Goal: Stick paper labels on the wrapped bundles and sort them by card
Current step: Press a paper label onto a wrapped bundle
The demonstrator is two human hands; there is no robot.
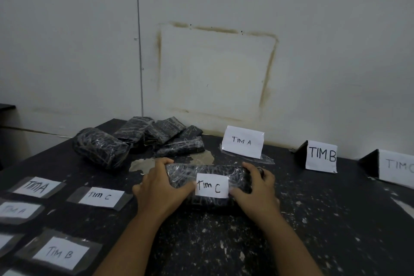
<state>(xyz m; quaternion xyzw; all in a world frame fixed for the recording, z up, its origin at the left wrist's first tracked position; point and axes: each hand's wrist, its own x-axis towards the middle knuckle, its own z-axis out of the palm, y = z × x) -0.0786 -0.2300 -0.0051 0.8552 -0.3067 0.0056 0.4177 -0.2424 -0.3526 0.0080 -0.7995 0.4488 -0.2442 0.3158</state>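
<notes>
Head view looks down on a scuffed black table (313, 219) against a stained pale wall (67, 51). Far left lie loose labels (100, 196), with spare bundles (139, 139) piled behind. At centre the left hand (156, 192) curls round the bundle (210, 170), thumb at its Tim C label (212, 185), and the right hand (257, 188) grips the other end. Standing to the right are the TIM A card (243, 141), the TIM B card (321, 155) and a blurred third card (398, 166), probably TIM C.

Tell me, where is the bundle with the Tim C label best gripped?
By its two short ends, left hand and right hand coming from either side: the bundle lies long and crosswise, and that leaves the Tim C label uncovered.
</notes>
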